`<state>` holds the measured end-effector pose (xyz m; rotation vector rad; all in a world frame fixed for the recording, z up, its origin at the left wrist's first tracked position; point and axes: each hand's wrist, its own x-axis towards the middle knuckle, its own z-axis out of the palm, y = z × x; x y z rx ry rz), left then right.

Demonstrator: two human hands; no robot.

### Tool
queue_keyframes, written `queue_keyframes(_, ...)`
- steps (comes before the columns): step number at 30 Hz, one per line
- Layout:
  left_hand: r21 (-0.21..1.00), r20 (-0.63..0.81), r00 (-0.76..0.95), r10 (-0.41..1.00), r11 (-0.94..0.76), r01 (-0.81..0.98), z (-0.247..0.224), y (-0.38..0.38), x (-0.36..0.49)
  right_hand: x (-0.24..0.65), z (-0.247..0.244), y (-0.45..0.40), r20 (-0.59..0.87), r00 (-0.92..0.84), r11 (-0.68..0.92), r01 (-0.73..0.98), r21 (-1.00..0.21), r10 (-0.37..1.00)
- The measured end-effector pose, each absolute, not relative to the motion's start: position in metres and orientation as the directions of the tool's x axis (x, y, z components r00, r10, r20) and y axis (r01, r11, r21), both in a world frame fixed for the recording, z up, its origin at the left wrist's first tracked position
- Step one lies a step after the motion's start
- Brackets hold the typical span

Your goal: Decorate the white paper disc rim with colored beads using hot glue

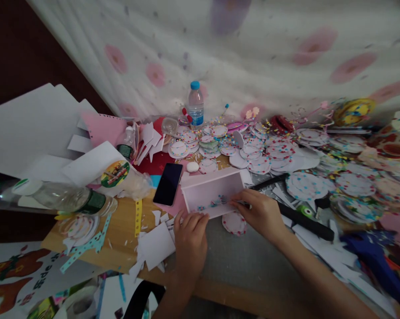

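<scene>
A shallow white paper box [213,180] lies tilted towards me at the middle of the table. Small blue and red beads or flower-like bits [215,203] are gathered along its lower inside. My left hand [191,239] grips the box's near left edge, fingers curled over the rim. Inside the right end, the fingertips of my right hand [258,212] are pinched together beside the beads; whatever is between them is too small to make out. Just below the box is a round white paper disc [234,223] with red dots around its rim.
Piles of dotted paper discs [254,153] fill the back and right. A phone [167,184] lies left of the box. Bottles stand or lie behind [196,106] and at left [70,197]. A black-handled tool [306,221], paper scraps [156,246] and a blue glue gun [375,257] surround the mat.
</scene>
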<state>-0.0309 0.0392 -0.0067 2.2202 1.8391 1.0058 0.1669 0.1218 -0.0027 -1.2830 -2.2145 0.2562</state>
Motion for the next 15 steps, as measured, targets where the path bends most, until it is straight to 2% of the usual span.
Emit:
queue_keyframes(12,0.435,0.444,0.080,0.892,-0.292,0.852,-0.0087,0.0377,-0.0319,0.1733,0.0007,0.1207,0.437,-0.205,0.462,0.621,-0.633,0.876)
queue_keyframes(15,0.427,0.453,0.091,0.887,-0.305,0.851,-0.0088,0.0381,-0.0325,0.1722,0.0074,0.1185,0.415,-0.123,0.412,0.539,-0.734,0.901)
